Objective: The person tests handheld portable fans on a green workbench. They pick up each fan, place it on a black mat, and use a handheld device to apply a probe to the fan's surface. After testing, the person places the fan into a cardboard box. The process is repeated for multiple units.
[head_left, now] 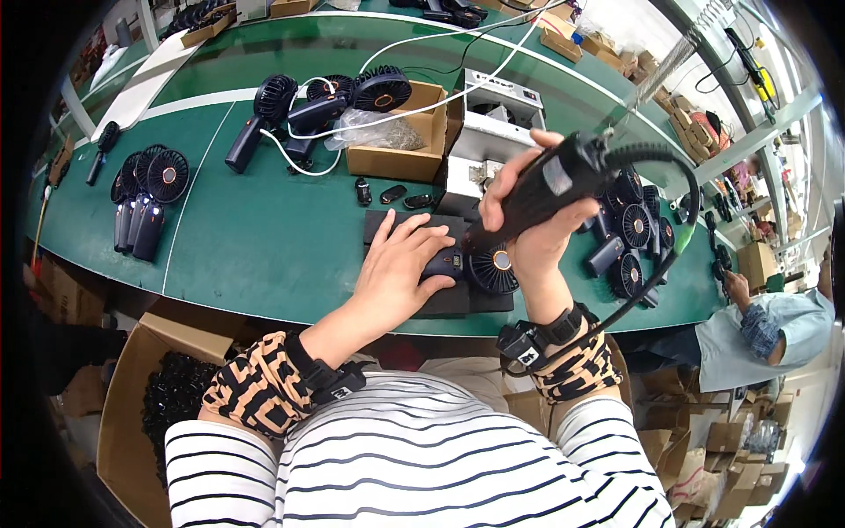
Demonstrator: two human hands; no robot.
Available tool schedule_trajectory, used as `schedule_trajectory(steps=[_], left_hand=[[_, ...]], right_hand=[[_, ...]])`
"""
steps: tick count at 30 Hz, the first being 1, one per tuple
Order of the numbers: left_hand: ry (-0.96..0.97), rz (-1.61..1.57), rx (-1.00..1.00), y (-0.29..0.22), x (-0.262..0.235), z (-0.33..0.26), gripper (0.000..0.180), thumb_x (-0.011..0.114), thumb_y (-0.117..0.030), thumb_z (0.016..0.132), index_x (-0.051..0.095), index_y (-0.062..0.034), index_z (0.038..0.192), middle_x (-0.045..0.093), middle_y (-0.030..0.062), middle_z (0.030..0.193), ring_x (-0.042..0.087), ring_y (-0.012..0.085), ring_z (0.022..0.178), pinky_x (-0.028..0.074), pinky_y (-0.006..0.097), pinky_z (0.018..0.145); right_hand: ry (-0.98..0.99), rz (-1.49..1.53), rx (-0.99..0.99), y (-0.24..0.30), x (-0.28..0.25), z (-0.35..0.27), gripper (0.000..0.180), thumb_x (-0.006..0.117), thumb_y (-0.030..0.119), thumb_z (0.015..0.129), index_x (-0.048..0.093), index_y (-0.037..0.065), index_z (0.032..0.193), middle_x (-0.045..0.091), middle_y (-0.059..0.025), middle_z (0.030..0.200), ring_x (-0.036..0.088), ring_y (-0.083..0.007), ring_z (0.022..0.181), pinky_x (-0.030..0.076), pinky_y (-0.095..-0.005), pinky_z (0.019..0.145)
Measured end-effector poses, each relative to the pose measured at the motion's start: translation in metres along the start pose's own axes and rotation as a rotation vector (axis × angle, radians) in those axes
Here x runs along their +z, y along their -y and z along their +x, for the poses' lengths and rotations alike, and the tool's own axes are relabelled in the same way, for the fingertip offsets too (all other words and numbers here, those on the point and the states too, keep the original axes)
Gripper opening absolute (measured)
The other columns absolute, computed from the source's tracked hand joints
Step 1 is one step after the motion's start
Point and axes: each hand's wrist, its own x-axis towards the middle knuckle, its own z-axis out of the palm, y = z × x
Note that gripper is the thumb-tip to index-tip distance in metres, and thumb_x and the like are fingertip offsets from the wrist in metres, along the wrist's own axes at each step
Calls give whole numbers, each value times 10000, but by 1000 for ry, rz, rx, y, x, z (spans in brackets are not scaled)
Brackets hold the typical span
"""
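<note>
A dark handheld fan (449,264) is being held flat on a black block (378,227) at the near edge of the green table (264,255), its handle to the left, its round head to the right. The handle is being pinned by the left hand (396,266), thumb on the near side and forefinger on the far side, the other fingers being stretched out over the block. And from the right, a black power screwdriver (550,189) is being gripped by the right hand (544,245), fingers closed around its body! Its nose is being aimed down at the fan, between handle and head; whether contact is being made cannot be told.

Just beyond the block, small black parts (393,194) are being kept in a loose row. Farther off, a clear plastic bag (374,132) is being held by an open cardboard box (387,163), with a pale metal box (480,148) being stationed to its right. More fans are being grouped left (167,176) and right (634,227). Near left, black pieces (180,387) are being contained in a carton (132,396). At far right, a co-worker's hand (738,289) is being held at the table's edge.
</note>
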Motion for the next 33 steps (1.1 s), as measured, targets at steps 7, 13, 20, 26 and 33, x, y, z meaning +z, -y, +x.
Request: schedule_trajectory(steps=[7, 13, 20, 26, 33], left_hand=[[-11, 31, 10, -1, -1, 0, 504, 773, -254, 749, 601, -106, 1199, 591, 55, 1248, 431, 291, 1302, 222, 523, 1137], [-16, 38, 8, 0, -3, -1, 495, 756, -273, 764, 608, -99, 1203, 579, 53, 1282, 424, 283, 1310, 213, 511, 1142], [1, 51, 13, -1, -2, -2, 495, 743, -291, 766, 614, -96, 1202, 571, 52, 1302, 418, 279, 1316, 211, 510, 1143], [-5, 54, 10, 1, -1, -2, 498, 739, -300, 766, 615, -91, 1200, 570, 52, 1304, 420, 281, 1314, 215, 515, 1141], [-33, 50, 31, 3, 1, -4, 507, 758, -280, 757, 609, -96, 1205, 580, 47, 1283, 440, 277, 1294, 224, 528, 1128]], right_hand=[[94, 124, -30, -1, -5, -12, 950, 441, 852, 735, 393, 82, 1289, 525, -98, 764, 510, -169, 454, 442, -303, 439], [52, -99, -140, 26, -6, 32, 931, 398, 793, 819, 326, 43, 1365, 557, -115, 905, 528, -147, 522, 444, -272, 474], [-5, -229, -291, 14, -17, 67, 937, 408, 769, 835, 329, 8, 1375, 567, -113, 903, 548, -152, 547, 456, -260, 483], [-11, -161, -221, 5, -19, 61, 935, 418, 774, 827, 349, 6, 1356, 551, -90, 827, 537, -144, 521, 446, -261, 470], [46, -133, -135, 32, -1, 14, 983, 396, 808, 807, 314, 17, 1385, 554, -130, 916, 539, -142, 496, 449, -257, 434]])
